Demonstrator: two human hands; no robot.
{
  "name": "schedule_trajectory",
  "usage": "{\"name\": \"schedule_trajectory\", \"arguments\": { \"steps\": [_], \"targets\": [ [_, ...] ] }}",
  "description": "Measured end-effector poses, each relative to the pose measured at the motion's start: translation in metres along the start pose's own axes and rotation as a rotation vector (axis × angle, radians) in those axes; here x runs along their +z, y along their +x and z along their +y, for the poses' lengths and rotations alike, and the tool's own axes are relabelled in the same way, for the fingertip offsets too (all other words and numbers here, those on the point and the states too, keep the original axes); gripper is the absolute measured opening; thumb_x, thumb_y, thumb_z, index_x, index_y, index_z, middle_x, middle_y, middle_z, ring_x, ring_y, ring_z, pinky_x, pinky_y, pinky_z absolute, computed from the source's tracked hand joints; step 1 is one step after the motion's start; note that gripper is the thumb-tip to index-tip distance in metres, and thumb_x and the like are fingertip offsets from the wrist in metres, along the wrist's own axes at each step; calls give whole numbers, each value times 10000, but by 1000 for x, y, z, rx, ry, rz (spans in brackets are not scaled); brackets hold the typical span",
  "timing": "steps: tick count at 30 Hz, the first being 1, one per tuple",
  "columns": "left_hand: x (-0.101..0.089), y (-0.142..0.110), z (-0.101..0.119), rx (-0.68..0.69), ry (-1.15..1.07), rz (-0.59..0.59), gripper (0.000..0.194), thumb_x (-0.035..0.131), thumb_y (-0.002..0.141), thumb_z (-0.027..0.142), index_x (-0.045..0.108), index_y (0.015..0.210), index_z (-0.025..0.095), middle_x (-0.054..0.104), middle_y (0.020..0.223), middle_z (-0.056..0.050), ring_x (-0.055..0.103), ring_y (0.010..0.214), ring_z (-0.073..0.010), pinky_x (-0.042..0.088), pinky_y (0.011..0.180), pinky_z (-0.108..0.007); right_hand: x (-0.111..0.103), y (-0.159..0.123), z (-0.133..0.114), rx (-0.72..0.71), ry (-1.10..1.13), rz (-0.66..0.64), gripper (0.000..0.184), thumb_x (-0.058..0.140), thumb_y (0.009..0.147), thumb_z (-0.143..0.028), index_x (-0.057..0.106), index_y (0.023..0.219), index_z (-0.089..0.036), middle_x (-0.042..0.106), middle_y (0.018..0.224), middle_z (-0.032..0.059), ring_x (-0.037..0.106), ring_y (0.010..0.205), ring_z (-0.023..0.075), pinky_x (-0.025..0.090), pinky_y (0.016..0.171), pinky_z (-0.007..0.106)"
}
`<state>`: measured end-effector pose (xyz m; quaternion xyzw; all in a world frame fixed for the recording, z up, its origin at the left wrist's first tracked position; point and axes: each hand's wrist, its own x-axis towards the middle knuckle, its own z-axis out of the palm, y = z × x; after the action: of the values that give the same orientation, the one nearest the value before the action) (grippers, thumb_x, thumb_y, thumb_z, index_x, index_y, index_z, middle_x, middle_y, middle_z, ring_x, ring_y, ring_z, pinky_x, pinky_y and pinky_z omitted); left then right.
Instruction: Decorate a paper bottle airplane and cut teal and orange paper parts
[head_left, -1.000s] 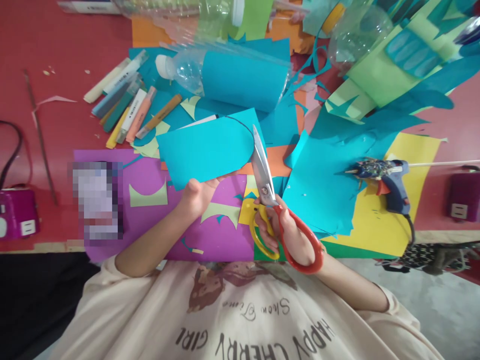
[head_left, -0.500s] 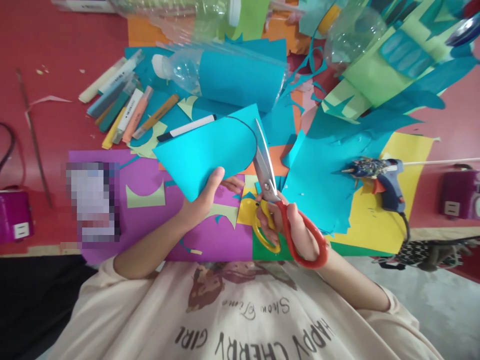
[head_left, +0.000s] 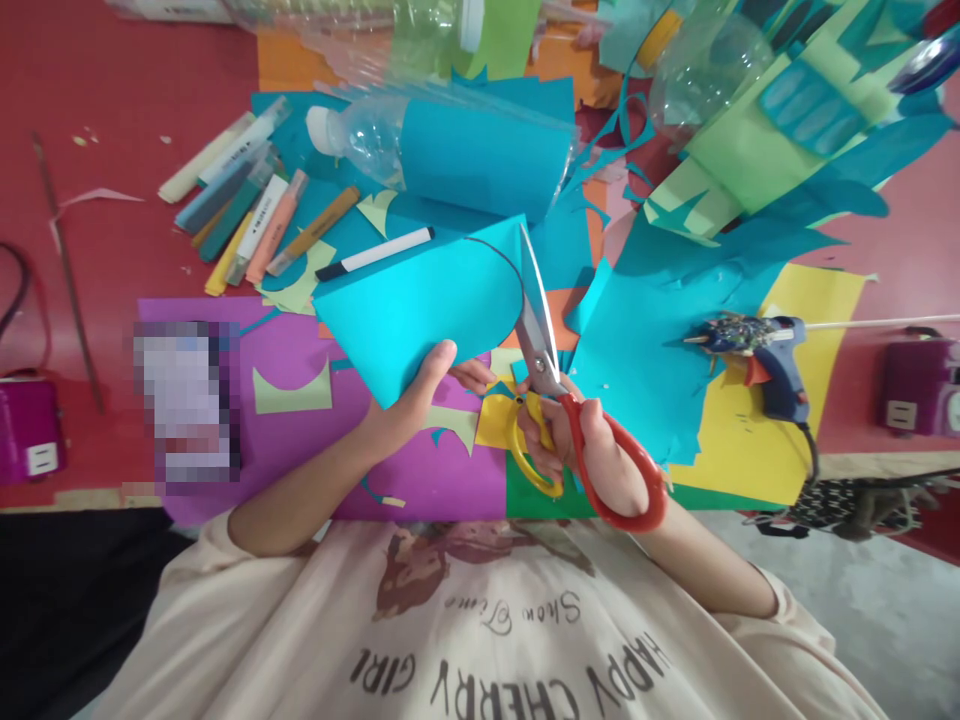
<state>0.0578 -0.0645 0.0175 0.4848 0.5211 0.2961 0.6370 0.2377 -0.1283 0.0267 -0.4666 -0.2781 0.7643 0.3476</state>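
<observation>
A sheet of bright blue paper [head_left: 420,305] with a curved black line drawn on it is pinched in my left hand [head_left: 424,395], thumb on top and fingers beneath. My right hand [head_left: 559,435] is wrapped round scissors [head_left: 541,345] that have one red and one yellow handle loop. The blades lie at the paper's right edge, beside the drawn curve, and the lower part of that edge follows the line. Behind the paper's upper edge lies a black-and-white marker [head_left: 382,253].
A plastic bottle wrapped in blue paper [head_left: 480,155] lies beyond the sheet. Several markers [head_left: 259,215] are on the left, above a blurred phone [head_left: 187,405]. At right, a glue gun [head_left: 780,365] rests on yellow paper. Paper scraps [head_left: 292,385] are scattered about.
The blue sheet and my left hand have shifted slightly right and down. My right hand and the scissors have moved a little right, and the blades look closer together.
</observation>
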Motion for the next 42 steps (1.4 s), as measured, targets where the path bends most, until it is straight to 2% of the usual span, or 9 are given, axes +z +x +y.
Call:
{"name": "schedule_trajectory", "arguments": {
  "steps": [5,10,15,24,35,42],
  "targets": [
    [-2,0,-2,8,-40,3,575,495,841,726,694,615,236,746,692,-8,693,667,-203,574,809,-360,-2,-5,2,-13,39,19,629,475,782,-827,474,1039,-253,415,713,-76,295,396,23,277,309,194],
    [-4,0,-7,12,-55,29,543,504,873,677,724,659,228,756,700,-7,710,688,-201,566,801,-340,-4,-5,5,-8,61,7,685,492,734,-866,478,1043,-255,407,695,-87,261,379,17,246,294,189],
    [-8,1,-10,22,-54,20,538,485,904,638,737,688,214,773,752,-23,729,723,-199,557,869,-335,-8,-8,2,-13,17,-7,663,456,772,-853,498,1071,-263,423,724,-75,282,411,21,271,322,181],
    [-12,4,-12,106,-109,43,491,517,920,553,667,597,215,753,686,-17,713,653,-181,584,801,-328,-15,-12,-2,-12,-30,-16,600,450,822,-808,519,1079,-270,418,710,-78,260,397,25,273,310,187],
    [-15,9,-15,130,-144,137,356,583,893,465,654,647,217,679,565,0,702,577,-189,586,686,-336,-27,-15,-1,20,-71,-78,532,462,868,-747,507,1138,-290,411,733,-72,236,409,31,266,326,204],
    [-14,9,-11,118,-165,157,311,595,862,444,629,660,211,657,537,14,661,517,-171,586,674,-337,-26,-15,-5,3,-96,-98,518,475,858,-750,494,1104,-294,389,716,-80,216,395,27,246,311,200]
  ]
}}
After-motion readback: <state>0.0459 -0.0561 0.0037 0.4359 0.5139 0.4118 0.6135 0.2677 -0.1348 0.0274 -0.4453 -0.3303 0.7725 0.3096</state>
